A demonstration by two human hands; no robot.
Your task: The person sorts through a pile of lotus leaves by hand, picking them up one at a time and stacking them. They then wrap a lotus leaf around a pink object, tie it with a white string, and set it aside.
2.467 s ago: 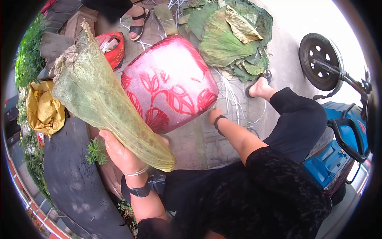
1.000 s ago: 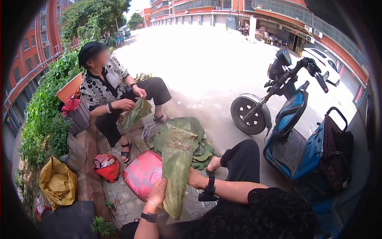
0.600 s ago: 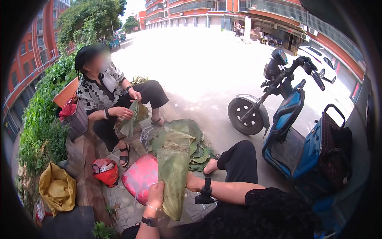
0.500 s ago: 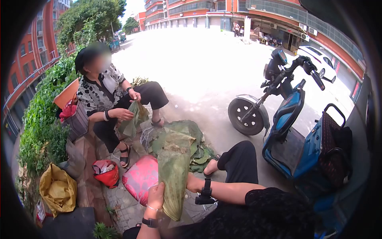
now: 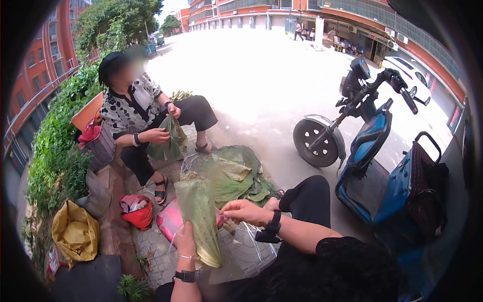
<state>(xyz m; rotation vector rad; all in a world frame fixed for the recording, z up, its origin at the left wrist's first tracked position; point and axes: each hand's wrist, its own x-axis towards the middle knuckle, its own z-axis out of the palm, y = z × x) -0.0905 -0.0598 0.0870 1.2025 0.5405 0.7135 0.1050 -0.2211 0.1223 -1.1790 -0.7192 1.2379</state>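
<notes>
My left hand (image 5: 185, 240) grips the near left edge of a long folded green leaf bundle (image 5: 200, 216), which stands tilted over a pink bag (image 5: 167, 221). Just right of the bundle is my right hand (image 5: 245, 211), its thumb and fingertips pinched together; what they hold, if anything, is too small to make out. Beyond the bundle lies a pile of large green leaves (image 5: 239, 173) on the paving. White strings (image 5: 251, 239) trail below my right hand.
A seated co-worker (image 5: 136, 108) holds another leaf (image 5: 171, 141) at the left. Nearby are a red bag (image 5: 137, 211), a yellow sack (image 5: 75, 234) and a hedge (image 5: 55, 151). A blue scooter (image 5: 370, 176) stands at the right.
The leaf bundle has shifted left with my left hand. My right hand has come away from behind it, and its fingers now show to the right.
</notes>
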